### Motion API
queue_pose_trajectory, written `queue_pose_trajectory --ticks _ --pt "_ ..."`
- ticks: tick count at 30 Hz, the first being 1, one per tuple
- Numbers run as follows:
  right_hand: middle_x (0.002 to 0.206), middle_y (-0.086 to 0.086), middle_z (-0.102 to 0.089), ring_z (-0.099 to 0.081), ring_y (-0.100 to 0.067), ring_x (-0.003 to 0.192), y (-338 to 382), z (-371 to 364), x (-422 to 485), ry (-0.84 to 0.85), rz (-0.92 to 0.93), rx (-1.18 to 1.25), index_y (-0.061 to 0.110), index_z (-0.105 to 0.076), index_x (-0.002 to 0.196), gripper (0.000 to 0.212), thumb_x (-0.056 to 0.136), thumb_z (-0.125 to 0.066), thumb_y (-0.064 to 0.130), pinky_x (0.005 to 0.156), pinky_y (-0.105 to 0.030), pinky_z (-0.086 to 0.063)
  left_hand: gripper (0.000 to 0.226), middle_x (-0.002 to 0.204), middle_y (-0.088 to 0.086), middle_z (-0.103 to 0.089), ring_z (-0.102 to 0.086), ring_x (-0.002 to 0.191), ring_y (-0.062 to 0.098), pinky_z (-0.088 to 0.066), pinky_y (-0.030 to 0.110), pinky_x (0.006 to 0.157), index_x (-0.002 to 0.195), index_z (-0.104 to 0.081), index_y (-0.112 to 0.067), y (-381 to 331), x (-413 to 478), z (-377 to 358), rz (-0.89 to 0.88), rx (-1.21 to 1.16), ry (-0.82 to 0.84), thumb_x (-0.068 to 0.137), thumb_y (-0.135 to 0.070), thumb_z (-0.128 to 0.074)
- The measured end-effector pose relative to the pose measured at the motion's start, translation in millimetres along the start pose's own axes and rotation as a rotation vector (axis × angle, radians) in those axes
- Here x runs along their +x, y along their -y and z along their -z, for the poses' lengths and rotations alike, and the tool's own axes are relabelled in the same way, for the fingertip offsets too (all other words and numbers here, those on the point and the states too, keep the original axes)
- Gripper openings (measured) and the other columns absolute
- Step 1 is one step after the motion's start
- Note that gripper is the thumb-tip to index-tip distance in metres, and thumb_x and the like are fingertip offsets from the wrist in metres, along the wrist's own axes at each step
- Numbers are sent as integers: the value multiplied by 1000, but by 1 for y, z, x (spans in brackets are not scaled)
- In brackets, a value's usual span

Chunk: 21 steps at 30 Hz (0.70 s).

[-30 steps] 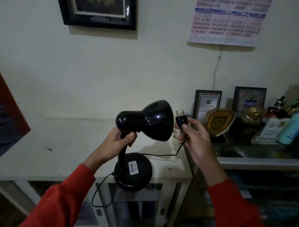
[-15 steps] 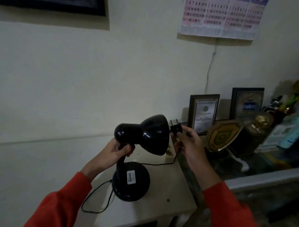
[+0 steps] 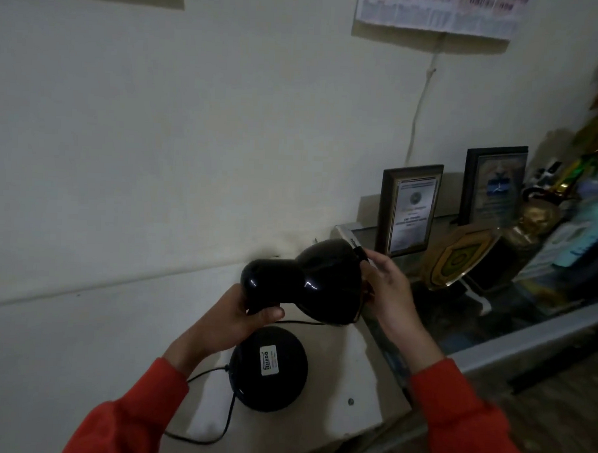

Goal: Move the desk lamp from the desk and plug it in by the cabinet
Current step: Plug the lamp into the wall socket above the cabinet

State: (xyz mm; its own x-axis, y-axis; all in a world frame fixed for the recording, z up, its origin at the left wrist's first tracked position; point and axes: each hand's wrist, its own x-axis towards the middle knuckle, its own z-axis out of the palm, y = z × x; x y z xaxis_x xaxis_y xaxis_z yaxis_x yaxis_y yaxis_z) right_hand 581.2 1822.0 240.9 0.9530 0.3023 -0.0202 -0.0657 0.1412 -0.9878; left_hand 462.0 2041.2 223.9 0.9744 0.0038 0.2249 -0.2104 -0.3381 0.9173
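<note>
The black desk lamp (image 3: 309,281) is held over the white cabinet top (image 3: 362,397) near the wall. My left hand (image 3: 228,322) grips its neck just under the glossy shade. Its round base (image 3: 267,368) with a white sticker sits low over the cabinet top; whether it touches I cannot tell. My right hand (image 3: 387,292) pinches the black plug (image 3: 359,254) right behind the shade's rim, near the wall. The black cord (image 3: 213,424) loops down from the base over the cabinet's front.
A glass-topped shelf (image 3: 526,325) to the right carries two framed certificates (image 3: 411,210), a shield plaque (image 3: 460,257), a brass trophy and bottles. A calendar (image 3: 437,9) hangs on the wall above, with a thin cord running down from it.
The lamp and both hands have moved closer to the wall and lower over the cabinet top. The plug now sits tucked behind the shade's rim. The view has tilted down and right.
</note>
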Motion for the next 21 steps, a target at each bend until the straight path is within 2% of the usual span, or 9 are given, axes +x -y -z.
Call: queue_pose_trajectory --ticks 4,9,11,13,14,16,18,19,21 --pt "92 -4 -72 -70 -14 81 -8 2 7 -36 6 -19 15 -61 115 24 92 -56 15 74 -32 -54 9 74 -15 -65 -61 71 3 -49 18 69 79 -64 -29 4 -1 10 -1 130 48 78 -26 -72" --pt "76 3 -72 -69 -11 70 -17 1 11 -97 2 -62 19 -57 110 19 91 -57 17 66 -33 -53 40 96 -11 -72 -64 91 7 -49 16 80 96 -66 -46 11 -9 32 77 5 105 70 -18 -59" --pt "70 3 -71 -65 -17 67 -17 -1 13 -98 16 -81 19 -56 106 15 91 -56 17 61 -33 -51 46 93 -10 -72 -63 90 3 -49 17 81 97 -67 -42 22 -5 39 130 -1 73 70 -9 -52" --pt "70 1 -68 -60 -24 69 -16 -2 15 -89 22 -98 15 -55 108 18 91 -56 15 58 -33 -49 34 97 0 -72 -64 95 13 -50 29 85 97 -67 -33 37 5 43 166 86 27 78 -9 -52" --pt "71 -3 -67 -59 -27 69 -16 -3 16 -86 21 -103 14 -55 109 20 90 -57 13 57 -33 -48 30 95 0 -71 -65 93 16 -51 29 83 94 -66 -33 45 10 44 179 143 5 82 -8 -55" --pt "76 -4 -67 -62 -24 69 -15 -3 18 -72 23 -149 15 -55 110 25 87 -60 6 58 -33 -51 39 84 -11 -66 -63 80 12 -47 13 71 81 -60 -40 58 19 40 201 258 -68 84 -1 -57" --pt "86 -4 -69 -67 -21 80 -15 -2 22 -52 39 -268 13 -57 112 30 85 -61 1 69 -37 -56 39 76 -13 -57 -60 74 16 -44 9 62 73 -57 -33 69 26 33 246 327 -129 83 4 -57" --pt "91 -7 -69 -66 -22 87 -14 -1 24 -50 51 -327 12 -58 112 30 85 -62 1 75 -39 -55 31 74 -6 -57 -61 77 26 -45 13 64 74 -60 -23 74 31 28 266 356 -142 83 6 -57" --pt "99 -11 -68 -64 -22 93 -14 3 30 -63 80 -418 12 -60 110 29 84 -64 2 81 -34 -53 11 84 18 -61 -60 91 44 -50 39 76 86 -62 0 83 40 20 299 370 -99 82 9 -58"
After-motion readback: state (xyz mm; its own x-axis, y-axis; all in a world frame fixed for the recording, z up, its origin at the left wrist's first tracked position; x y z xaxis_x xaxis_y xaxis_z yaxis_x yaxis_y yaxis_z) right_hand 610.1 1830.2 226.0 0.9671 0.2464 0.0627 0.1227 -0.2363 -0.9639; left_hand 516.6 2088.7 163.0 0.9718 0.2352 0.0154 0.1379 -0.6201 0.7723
